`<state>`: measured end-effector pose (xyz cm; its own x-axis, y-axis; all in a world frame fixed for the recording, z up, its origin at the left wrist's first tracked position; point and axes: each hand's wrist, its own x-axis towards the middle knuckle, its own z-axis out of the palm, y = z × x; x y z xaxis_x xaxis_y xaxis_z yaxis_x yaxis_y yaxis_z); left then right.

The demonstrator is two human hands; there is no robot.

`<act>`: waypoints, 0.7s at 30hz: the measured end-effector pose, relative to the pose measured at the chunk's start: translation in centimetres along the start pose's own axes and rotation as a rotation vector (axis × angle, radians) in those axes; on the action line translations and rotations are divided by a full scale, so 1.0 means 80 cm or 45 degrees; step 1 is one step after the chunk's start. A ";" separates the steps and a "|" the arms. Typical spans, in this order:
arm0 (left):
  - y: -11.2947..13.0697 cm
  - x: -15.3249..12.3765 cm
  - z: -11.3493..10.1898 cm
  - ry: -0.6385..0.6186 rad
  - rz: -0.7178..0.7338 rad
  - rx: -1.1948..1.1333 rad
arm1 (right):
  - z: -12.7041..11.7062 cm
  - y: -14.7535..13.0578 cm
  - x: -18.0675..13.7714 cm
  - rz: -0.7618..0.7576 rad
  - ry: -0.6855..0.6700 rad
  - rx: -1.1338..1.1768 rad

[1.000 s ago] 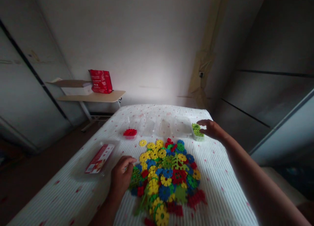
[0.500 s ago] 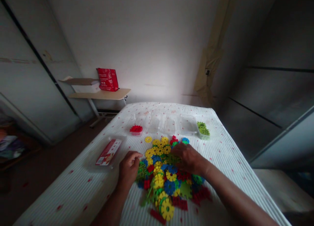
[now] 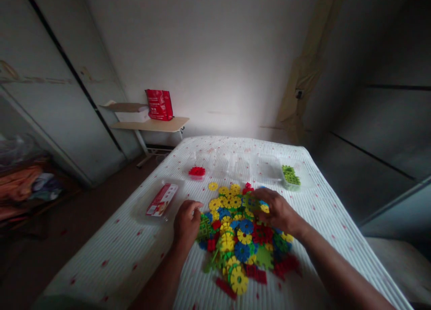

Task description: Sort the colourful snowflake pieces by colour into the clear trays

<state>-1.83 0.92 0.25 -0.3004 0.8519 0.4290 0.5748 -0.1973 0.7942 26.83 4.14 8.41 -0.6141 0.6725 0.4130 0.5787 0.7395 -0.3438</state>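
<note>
My left hand (image 3: 186,222) rests at the left edge of a pile of plastic building pieces, fingers curled, thumb near the index finger. Whatever is inside its curl is hidden. Beside it lie green square lattice pieces (image 3: 204,229). Over the upper right of the pile, my right hand (image 3: 278,211) has its fingers bent around a green notched piece (image 3: 249,203). The pile mixes yellow flower-shaped discs (image 3: 227,242), blue discs (image 3: 242,251), red pieces (image 3: 262,233) and a larger green notched piece (image 3: 264,258).
Clear plastic containers line the table's far side. The left one holds red pieces (image 3: 197,172), the right one green pieces (image 3: 290,177). A clear box with a red label (image 3: 163,200) lies left. Behind are a side table (image 3: 164,124) and a red bag (image 3: 159,104).
My right hand has lifted slightly and its fingers show more, with the green notched piece now farther up the pile. My left hand stays beside the pile. The view has shifted left.
</note>
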 end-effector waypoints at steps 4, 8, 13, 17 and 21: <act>0.008 -0.002 0.001 -0.020 -0.352 -0.447 | 0.000 0.002 0.001 -0.013 0.059 0.084; 0.016 -0.001 0.002 -0.032 -0.600 -1.014 | 0.014 -0.022 0.012 -0.067 -0.046 0.119; 0.020 0.003 0.000 0.015 -0.640 -1.272 | 0.039 -0.072 0.039 -0.193 -0.237 0.139; 0.016 0.006 -0.004 -0.016 -0.690 -1.373 | 0.063 -0.103 0.061 -0.299 -0.404 0.044; 0.010 0.009 -0.008 -0.050 -0.723 -1.518 | 0.086 -0.116 0.071 -0.283 -0.533 -0.087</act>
<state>-2.07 1.05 1.49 -0.2416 0.9668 -0.0837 -0.6473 -0.0963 0.7561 14.31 1.25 8.16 -0.8822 0.4621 0.0907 0.4341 0.8726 -0.2239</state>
